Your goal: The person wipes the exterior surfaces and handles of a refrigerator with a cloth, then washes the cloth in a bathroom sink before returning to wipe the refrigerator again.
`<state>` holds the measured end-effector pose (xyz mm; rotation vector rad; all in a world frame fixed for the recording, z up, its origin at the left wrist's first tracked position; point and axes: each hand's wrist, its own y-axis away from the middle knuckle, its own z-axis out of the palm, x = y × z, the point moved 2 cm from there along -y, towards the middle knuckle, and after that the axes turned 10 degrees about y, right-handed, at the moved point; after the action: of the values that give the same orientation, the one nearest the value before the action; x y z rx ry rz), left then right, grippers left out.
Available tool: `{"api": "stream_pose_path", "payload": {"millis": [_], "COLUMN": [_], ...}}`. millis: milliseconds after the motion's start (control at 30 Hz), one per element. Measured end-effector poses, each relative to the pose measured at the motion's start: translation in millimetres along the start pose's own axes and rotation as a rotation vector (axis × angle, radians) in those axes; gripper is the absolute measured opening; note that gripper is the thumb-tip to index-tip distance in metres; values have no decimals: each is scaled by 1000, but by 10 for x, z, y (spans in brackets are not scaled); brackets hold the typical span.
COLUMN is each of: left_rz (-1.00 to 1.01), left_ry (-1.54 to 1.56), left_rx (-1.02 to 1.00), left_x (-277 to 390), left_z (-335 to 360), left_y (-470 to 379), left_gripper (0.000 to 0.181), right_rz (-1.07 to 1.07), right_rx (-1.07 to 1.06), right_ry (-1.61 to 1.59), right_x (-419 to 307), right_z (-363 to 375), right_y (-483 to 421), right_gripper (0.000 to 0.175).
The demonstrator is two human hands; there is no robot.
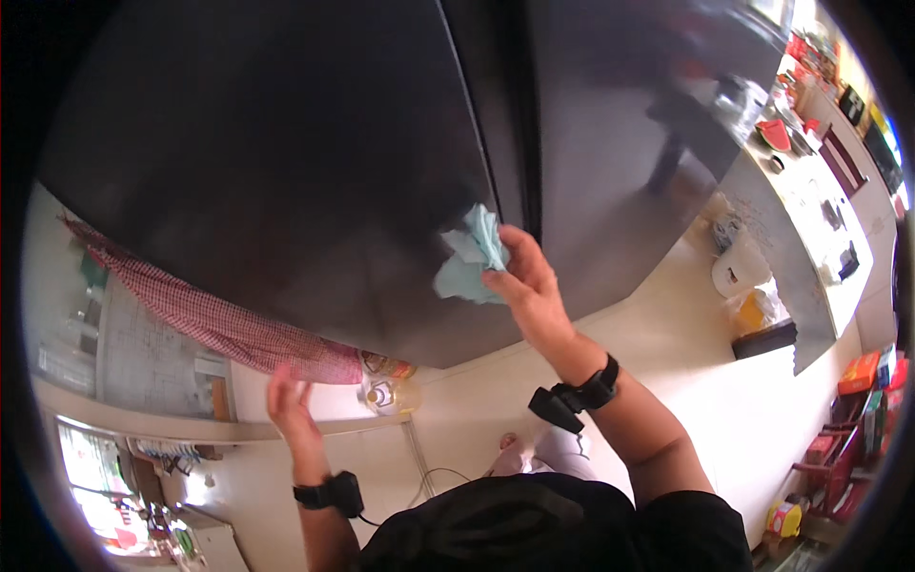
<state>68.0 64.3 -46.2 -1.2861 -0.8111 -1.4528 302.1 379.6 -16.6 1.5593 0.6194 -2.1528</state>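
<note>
My right hand [525, 286] pinches a crumpled light-green cloth [468, 261] between thumb and fingers. The cloth is in front of the large dark glossy doors [286, 179], just left of the gap between them; whether it touches the surface cannot be told. My left hand [292, 407] is raised at the lower left with nothing in it, its fingers somewhat apart. It is close to the lower edge of a red-and-white checked cloth [214, 322] that hangs along the side of the dark doors. Each wrist wears a black strap with a small box.
Plastic bottles of yellow liquid [389, 395] stand beside the checked cloth's end. At the right are a white bin [740, 270], a bag with something yellow [758, 309], and a counter [822, 214] bearing a cut watermelon [774, 135]. A red rack [836, 457] holds boxes at the lower right.
</note>
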Motion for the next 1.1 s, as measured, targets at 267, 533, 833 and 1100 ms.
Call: {"api": "stream_pose_path", "payload": {"millis": [267, 533, 833, 1100], "left_rz": [-228, -230, -204, -255], "left_ry": [-65, -23, 34, 25], "left_rx": [260, 463, 463, 323], "left_x": [-292, -469, -646, -839], "left_z": [-594, -407, -152, 19], "left_y": [1097, 1710, 2039, 1833], "left_gripper": [31, 27, 25, 28], "right_rz": [572, -33, -1387, -1076], "right_rx": [141, 6, 399, -343], "right_ry": [-337, -370, 493, 1072], "right_x": [1300, -972, -2140, 163], "right_z": [-334, 305, -12, -439], "right_y": [-232, -674, -993, -544], "right_gripper": [17, 15, 19, 15]}}
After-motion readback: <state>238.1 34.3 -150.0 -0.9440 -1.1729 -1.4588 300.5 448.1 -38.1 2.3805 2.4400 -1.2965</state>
